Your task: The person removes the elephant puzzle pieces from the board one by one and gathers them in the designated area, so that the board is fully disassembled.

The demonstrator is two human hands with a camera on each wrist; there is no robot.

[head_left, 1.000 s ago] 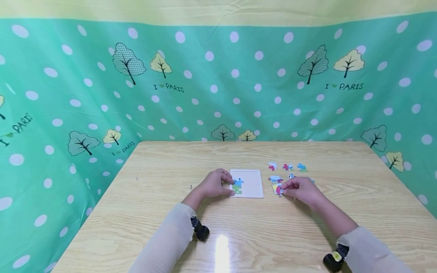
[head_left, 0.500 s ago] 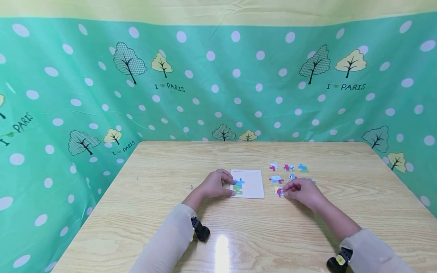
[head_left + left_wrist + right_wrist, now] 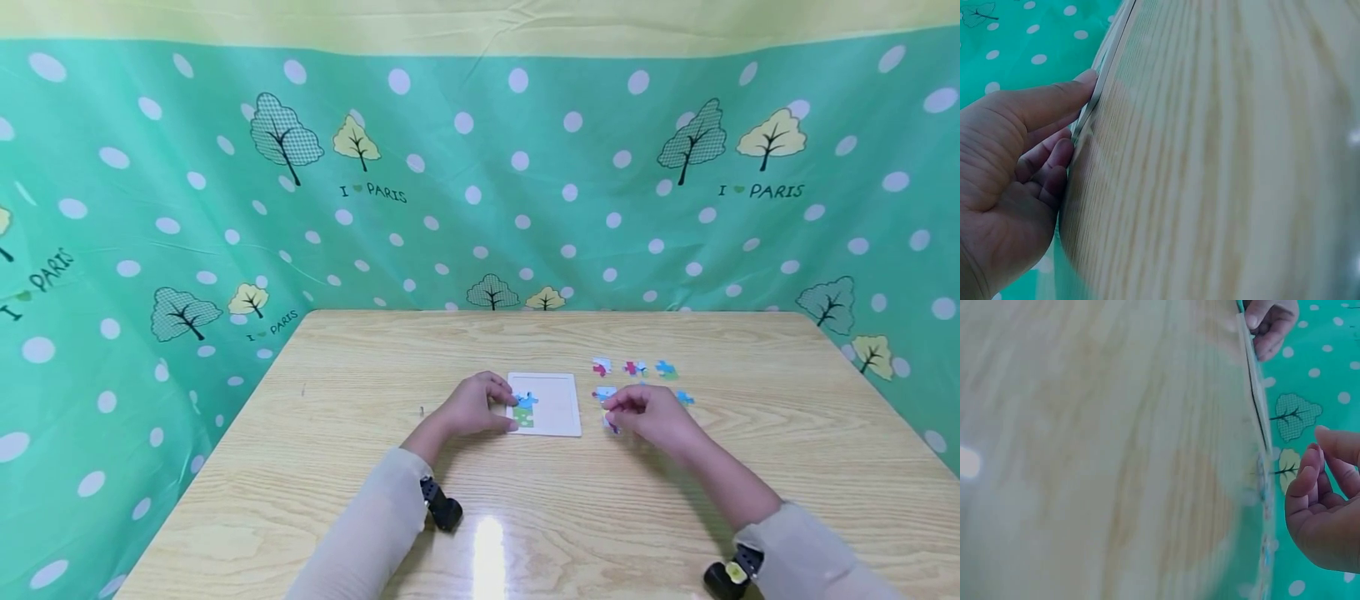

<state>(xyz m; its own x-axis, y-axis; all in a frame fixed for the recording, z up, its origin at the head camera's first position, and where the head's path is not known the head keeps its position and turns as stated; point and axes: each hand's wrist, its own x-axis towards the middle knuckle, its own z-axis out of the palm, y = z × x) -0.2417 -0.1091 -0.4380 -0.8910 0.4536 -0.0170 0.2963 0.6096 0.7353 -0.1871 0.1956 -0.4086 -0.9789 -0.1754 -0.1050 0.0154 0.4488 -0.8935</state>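
Note:
A white puzzle tray (image 3: 557, 406) lies flat on the table, with joined green and blue jigsaw pieces (image 3: 523, 412) in its left part. My left hand (image 3: 476, 405) rests at the tray's left edge, its thumb and index finger touching the rim and apart from each other. My right hand (image 3: 658, 417) hovers over loose pieces to the right, thumb and fingertips near one another. In the right wrist view nothing shows between these fingertips. Under them, a yellow and pink jigsaw piece (image 3: 611, 426) is mostly hidden. A blue and red jigsaw piece (image 3: 603, 392) lies just behind it.
Along the back of the loose group are a red and white piece (image 3: 602, 367), a red and blue piece (image 3: 635, 367) and a blue and green piece (image 3: 666, 369). A blue piece (image 3: 684, 397) lies right of my right hand. A patterned green cloth (image 3: 420, 208) hangs behind the table (image 3: 360, 500).
My right hand has risen and shifted slightly left, from beside the yellow and pink piece to above it, covering more of it. My left hand and the tray stay put.

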